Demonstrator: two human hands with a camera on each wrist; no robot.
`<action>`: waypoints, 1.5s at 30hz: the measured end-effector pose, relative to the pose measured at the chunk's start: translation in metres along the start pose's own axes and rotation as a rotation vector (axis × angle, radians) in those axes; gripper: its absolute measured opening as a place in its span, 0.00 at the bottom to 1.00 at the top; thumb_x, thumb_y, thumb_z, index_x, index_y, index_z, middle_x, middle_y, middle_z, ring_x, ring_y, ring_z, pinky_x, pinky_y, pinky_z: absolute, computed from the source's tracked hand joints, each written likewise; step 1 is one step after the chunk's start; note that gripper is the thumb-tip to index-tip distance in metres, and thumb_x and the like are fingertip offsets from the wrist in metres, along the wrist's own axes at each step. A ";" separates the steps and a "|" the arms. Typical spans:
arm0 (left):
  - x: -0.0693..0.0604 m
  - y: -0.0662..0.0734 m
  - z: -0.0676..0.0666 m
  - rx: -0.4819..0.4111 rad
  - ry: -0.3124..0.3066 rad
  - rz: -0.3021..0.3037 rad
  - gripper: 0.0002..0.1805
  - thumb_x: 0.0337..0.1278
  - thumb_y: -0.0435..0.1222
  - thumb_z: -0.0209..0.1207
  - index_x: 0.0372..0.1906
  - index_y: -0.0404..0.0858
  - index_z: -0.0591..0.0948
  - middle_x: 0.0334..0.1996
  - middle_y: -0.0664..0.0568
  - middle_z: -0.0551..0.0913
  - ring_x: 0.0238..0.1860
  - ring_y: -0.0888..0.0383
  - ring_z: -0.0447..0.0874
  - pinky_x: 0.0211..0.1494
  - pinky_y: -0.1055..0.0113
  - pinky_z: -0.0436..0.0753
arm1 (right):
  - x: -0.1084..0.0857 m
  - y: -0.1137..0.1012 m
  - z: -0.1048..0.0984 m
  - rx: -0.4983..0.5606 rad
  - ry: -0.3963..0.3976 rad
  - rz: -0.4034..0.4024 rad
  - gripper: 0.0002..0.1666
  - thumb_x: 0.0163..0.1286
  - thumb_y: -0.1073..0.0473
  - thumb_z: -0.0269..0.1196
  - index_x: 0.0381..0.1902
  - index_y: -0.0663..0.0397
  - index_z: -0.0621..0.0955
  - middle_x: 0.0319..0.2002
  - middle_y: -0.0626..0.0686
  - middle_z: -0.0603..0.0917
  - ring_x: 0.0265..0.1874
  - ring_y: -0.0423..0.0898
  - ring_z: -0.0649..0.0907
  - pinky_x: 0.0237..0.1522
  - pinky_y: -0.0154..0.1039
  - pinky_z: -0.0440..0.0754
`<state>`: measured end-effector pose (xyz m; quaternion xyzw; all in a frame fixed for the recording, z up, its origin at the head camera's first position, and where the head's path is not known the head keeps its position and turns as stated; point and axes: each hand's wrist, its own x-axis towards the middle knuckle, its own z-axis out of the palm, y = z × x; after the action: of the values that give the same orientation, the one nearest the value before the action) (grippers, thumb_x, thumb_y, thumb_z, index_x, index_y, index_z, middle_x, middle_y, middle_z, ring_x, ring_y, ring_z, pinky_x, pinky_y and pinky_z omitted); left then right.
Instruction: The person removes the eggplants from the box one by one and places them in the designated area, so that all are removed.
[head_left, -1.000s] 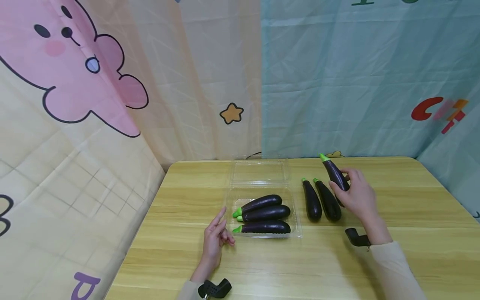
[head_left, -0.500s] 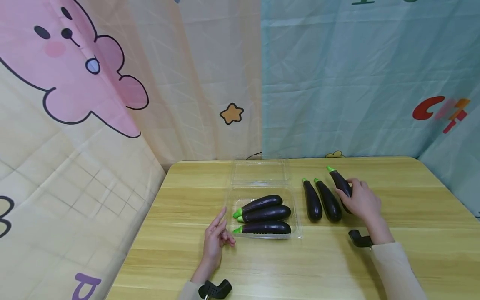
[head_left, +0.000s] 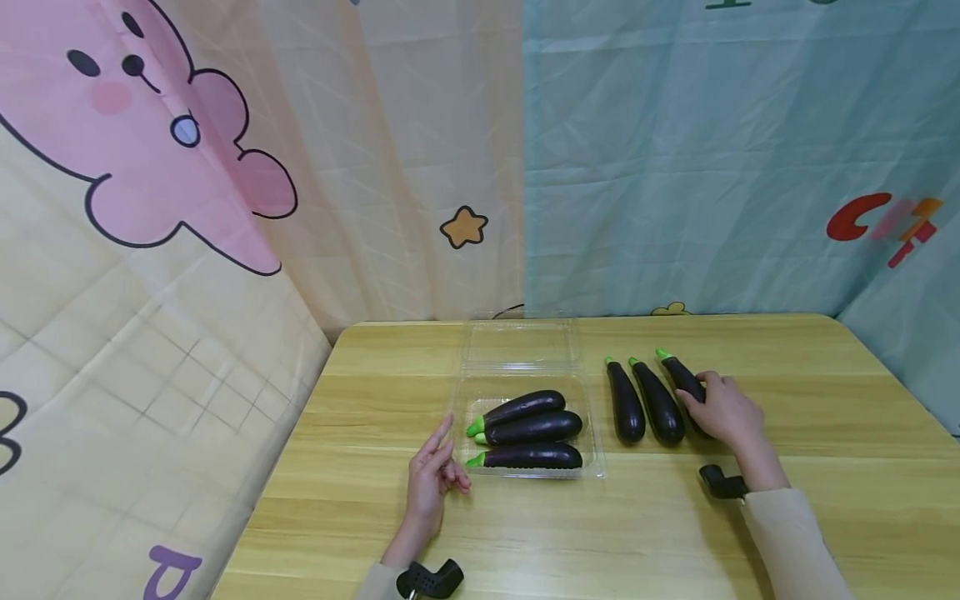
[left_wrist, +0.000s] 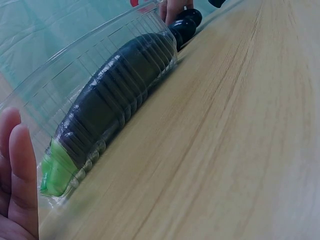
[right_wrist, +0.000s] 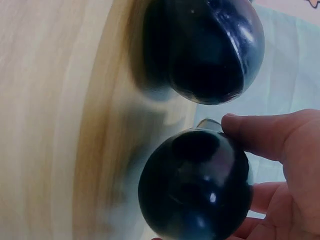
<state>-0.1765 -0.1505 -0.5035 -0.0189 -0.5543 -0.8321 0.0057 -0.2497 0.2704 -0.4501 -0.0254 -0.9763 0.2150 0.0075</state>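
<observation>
My right hand [head_left: 726, 410] has thumb and fingers around an eggplant [head_left: 680, 377] with a green stem, the rightmost of three side by side on the table. In the right wrist view the rounded end of this eggplant [right_wrist: 192, 187] lies between thumb and fingers, close to the tabletop. Just left of it are a middle eggplant [head_left: 660, 406] and a left eggplant [head_left: 626, 404]. Three more eggplants [head_left: 532, 427] lie crosswise in a clear plastic clamshell box [head_left: 592, 446]. My left hand [head_left: 429, 483], fingers loosely extended, is at the box's left side; whether it touches is unclear.
The box's transparent lid [head_left: 519, 343] is folded back toward the rear of the wooden table [head_left: 360, 433]. Printed curtains [head_left: 645, 167] hang behind and beside the table. A dark cord [head_left: 508, 309] shows at the rear edge.
My right hand has brought its eggplant down and slightly right, to the table beside the other two. The left hand and the box have stayed put.
</observation>
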 end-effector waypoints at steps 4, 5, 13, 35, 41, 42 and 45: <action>0.000 0.000 0.000 0.007 -0.007 0.006 0.28 0.70 0.35 0.46 0.71 0.31 0.58 0.10 0.55 0.66 0.15 0.60 0.78 0.22 0.70 0.79 | 0.000 0.000 0.000 0.003 -0.008 -0.002 0.37 0.69 0.43 0.54 0.58 0.73 0.67 0.47 0.76 0.69 0.39 0.69 0.76 0.29 0.57 0.74; 0.000 0.000 0.000 0.008 -0.008 0.006 0.28 0.70 0.35 0.46 0.71 0.31 0.58 0.10 0.55 0.67 0.15 0.60 0.78 0.22 0.70 0.79 | 0.000 0.001 0.000 0.002 -0.014 -0.004 0.37 0.69 0.43 0.54 0.58 0.74 0.67 0.47 0.76 0.69 0.40 0.69 0.76 0.30 0.57 0.74; 0.000 0.000 -0.001 0.010 -0.011 0.007 0.28 0.70 0.35 0.46 0.71 0.31 0.58 0.11 0.54 0.67 0.15 0.60 0.77 0.22 0.70 0.79 | 0.000 0.002 0.001 0.001 -0.045 -0.017 0.38 0.71 0.44 0.53 0.58 0.77 0.66 0.47 0.78 0.69 0.41 0.71 0.75 0.34 0.60 0.74; 0.001 -0.001 -0.001 0.007 -0.011 0.009 0.29 0.70 0.35 0.47 0.71 0.31 0.57 0.10 0.53 0.67 0.15 0.60 0.78 0.21 0.70 0.79 | -0.001 0.002 0.002 0.009 -0.037 -0.044 0.45 0.71 0.36 0.47 0.59 0.77 0.66 0.47 0.75 0.73 0.43 0.69 0.76 0.37 0.60 0.75; 0.001 0.000 -0.001 0.010 -0.013 0.012 0.29 0.70 0.35 0.47 0.71 0.31 0.57 0.10 0.53 0.67 0.15 0.59 0.78 0.21 0.70 0.79 | -0.002 0.000 0.001 0.024 -0.019 -0.050 0.45 0.72 0.35 0.45 0.60 0.76 0.66 0.48 0.75 0.73 0.44 0.68 0.76 0.36 0.60 0.75; 0.001 0.000 -0.001 0.010 -0.012 0.012 0.29 0.70 0.35 0.47 0.71 0.31 0.57 0.10 0.53 0.67 0.15 0.59 0.78 0.21 0.70 0.79 | -0.003 -0.001 0.001 0.027 -0.007 -0.054 0.45 0.72 0.35 0.46 0.60 0.76 0.66 0.48 0.75 0.73 0.44 0.68 0.76 0.36 0.60 0.75; 0.001 -0.001 -0.001 0.008 -0.012 0.010 0.29 0.70 0.35 0.47 0.71 0.31 0.57 0.10 0.53 0.67 0.15 0.60 0.78 0.21 0.70 0.79 | -0.005 -0.005 -0.001 0.054 0.069 -0.096 0.42 0.72 0.37 0.48 0.59 0.74 0.67 0.49 0.74 0.73 0.44 0.67 0.76 0.36 0.61 0.74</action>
<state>-0.1775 -0.1512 -0.5046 -0.0269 -0.5577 -0.8296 0.0066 -0.2447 0.2657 -0.4472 0.0143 -0.9694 0.2394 0.0521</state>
